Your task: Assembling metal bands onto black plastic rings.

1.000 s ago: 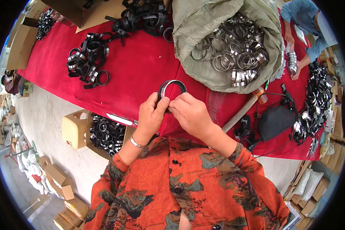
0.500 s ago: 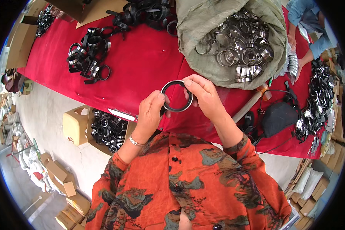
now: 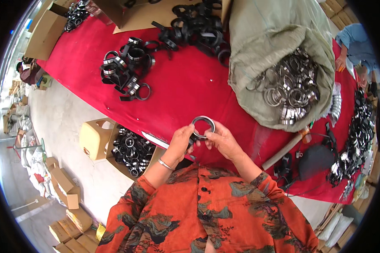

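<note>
A metal ring with a black band [image 3: 203, 126] is held up between both hands above the red table [image 3: 185, 92]. My left hand [image 3: 182, 142] grips its lower left side, where a black strip hangs down. My right hand [image 3: 222, 140] pinches its right side. A grey-green sack [image 3: 257, 46] full of shiny metal rings [image 3: 289, 90] lies open just beyond my right hand. A heap of black-banded rings [image 3: 124, 69] lies on the cloth to the far left.
A cardboard box of finished rings [image 3: 131, 149] stands on the floor by my left elbow, next to a yellow stool [image 3: 95, 137]. More black rings [image 3: 356, 143] pile at the right edge. Another person [image 3: 354, 46] works at the far right. A wooden-handled tool [image 3: 285, 147] lies near my right arm.
Both hands kept hold of the ring and turned it; it now faces the camera more squarely, with my fingers shifted around its rim.
</note>
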A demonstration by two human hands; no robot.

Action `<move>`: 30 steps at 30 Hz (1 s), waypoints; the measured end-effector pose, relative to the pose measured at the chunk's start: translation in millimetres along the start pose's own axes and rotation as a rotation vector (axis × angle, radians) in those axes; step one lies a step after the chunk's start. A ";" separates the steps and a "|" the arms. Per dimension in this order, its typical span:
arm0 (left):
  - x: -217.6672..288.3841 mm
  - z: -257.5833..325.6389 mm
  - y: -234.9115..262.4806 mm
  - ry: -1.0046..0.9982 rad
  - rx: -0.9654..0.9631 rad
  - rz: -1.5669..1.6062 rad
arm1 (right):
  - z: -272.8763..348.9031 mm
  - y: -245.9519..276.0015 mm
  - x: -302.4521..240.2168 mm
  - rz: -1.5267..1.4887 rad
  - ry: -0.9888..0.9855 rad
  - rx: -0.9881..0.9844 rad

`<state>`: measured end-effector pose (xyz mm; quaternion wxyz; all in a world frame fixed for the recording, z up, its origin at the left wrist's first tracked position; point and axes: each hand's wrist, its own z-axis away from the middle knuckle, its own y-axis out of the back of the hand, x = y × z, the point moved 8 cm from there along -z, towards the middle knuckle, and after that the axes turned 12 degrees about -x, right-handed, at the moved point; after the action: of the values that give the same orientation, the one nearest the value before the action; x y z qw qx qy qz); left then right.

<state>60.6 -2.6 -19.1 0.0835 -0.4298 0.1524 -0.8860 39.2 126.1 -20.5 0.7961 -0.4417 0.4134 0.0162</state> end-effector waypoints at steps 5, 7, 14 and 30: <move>38.6 -16.2 59.9 0.031 0.052 -0.227 | -34.8 11.8 27.3 0.093 -0.144 0.050; 99.1 -25.4 102.5 -0.142 0.188 -0.314 | -51.9 20.8 16.9 0.169 -0.218 0.123; 234.2 -0.8 213.7 -0.624 0.723 -0.896 | -155.0 21.2 -44.9 0.794 -0.059 0.177; 91.2 -50.6 133.2 -0.136 0.003 -0.072 | -238.0 40.6 -41.4 0.098 0.001 0.068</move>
<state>-33.2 -143.1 -27.1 0.0624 -0.4941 0.1293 -0.8574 -157.1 -5.7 -84.5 0.8087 -0.3939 0.4350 0.0410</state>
